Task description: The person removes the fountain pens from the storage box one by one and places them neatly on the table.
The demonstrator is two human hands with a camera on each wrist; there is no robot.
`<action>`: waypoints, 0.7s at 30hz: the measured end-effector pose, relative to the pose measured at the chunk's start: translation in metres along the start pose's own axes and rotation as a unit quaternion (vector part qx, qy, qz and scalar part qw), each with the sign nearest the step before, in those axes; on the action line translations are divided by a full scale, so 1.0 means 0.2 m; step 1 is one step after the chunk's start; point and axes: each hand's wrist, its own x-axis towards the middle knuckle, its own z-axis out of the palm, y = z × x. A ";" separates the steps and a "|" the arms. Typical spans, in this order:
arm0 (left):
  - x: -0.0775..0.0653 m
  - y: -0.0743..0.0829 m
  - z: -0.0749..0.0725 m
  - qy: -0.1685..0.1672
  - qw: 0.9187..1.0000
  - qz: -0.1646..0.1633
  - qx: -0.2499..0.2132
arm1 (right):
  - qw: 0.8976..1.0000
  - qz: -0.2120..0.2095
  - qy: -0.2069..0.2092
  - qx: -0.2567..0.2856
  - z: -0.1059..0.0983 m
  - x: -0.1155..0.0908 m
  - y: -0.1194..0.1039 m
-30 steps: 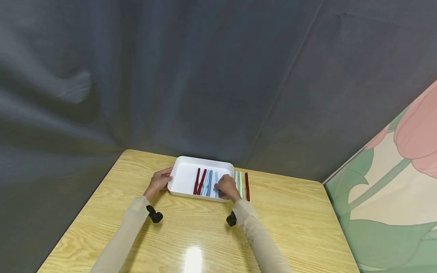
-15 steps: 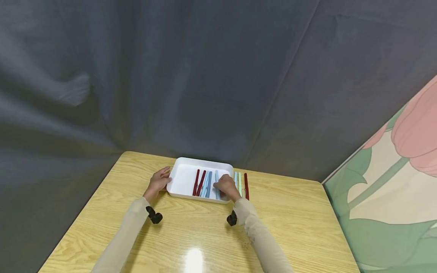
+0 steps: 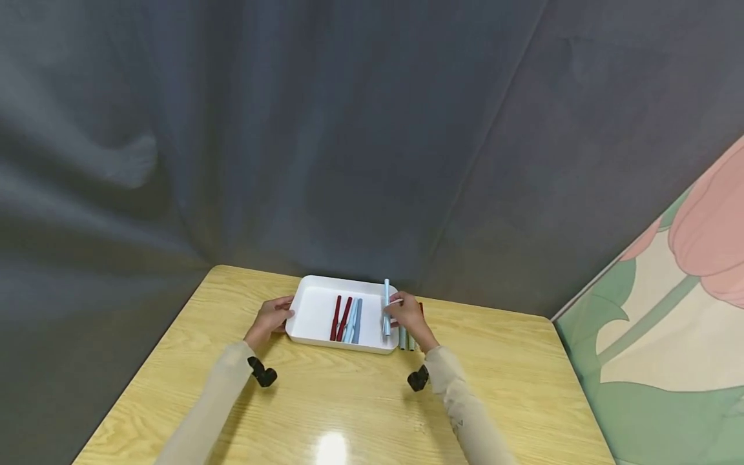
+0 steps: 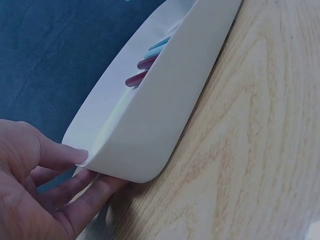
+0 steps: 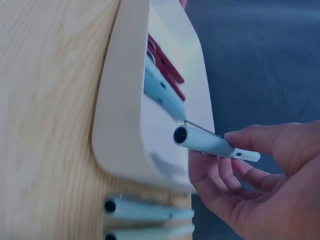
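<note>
Dark cloth (image 3: pixel 360 142) backs a wood-grain surface (image 3: pixel 360 400), with one tulip-patterned panel (image 3: pixel 657 336) at right. Two red pens (image 3: pixel 335 318) and two blue pens (image 3: pixel 357 321) lie in one white tray (image 3: pixel 314 310), its end pinched by the left hand (image 3: pixel 270 317). Over its right end, the right hand (image 3: pixel 408 316) pinches one light-blue pen (image 5: pixel 207 142); three more pens (image 5: pixel 145 209) lie alongside.

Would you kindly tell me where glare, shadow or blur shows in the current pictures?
Head view: a white glare patch on the wooden table, near the bottom edge; left wrist view: a dark shadow on the tabletop beside the left hand; right wrist view: the two table pens look blurred, the held pen crisper.
</note>
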 end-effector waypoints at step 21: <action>0.03 0.04 -0.01 -0.008 1.000 -0.004 -0.005 | 0.998 0.021 0.047 0.039 -0.28 -0.03 0.15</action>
